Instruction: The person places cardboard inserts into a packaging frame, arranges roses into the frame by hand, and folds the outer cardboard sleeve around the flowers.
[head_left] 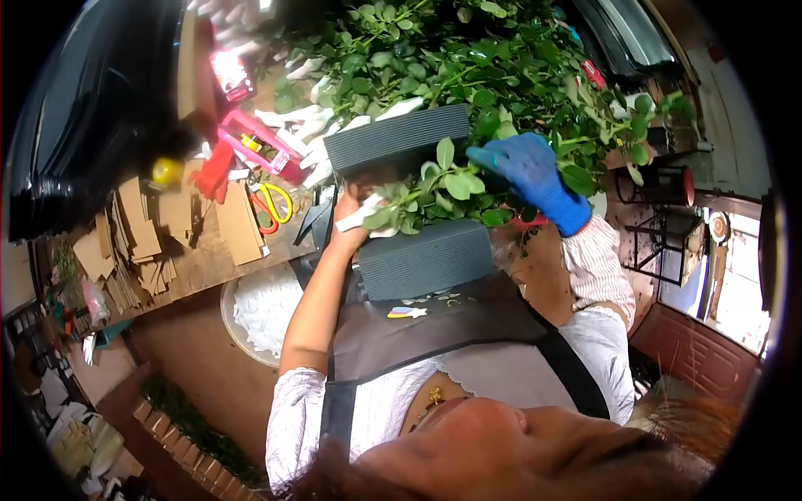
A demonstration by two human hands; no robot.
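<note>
Leafy green stems [459,185] with white-wrapped ends [363,219] lie across the gap between two grey ribbed blocks, an upper one [399,138] and a lower one [428,260]. At the wrapped ends, my bare left hand [351,203] is closed on the stems, its fingers partly hidden by the blocks and wrapping. My right hand [528,171], in a blue glove, is at the right of the blocks beside the leaves. Its visible fingers stretch left over the foliage; the others are hidden.
A large leafy pile [501,63] covers the table's back. To the left are a pink tape dispenser [280,159], scissors [274,204], a red glove [215,171] and cardboard pieces [238,227]. A tub of white pieces [266,313] stands below the table edge.
</note>
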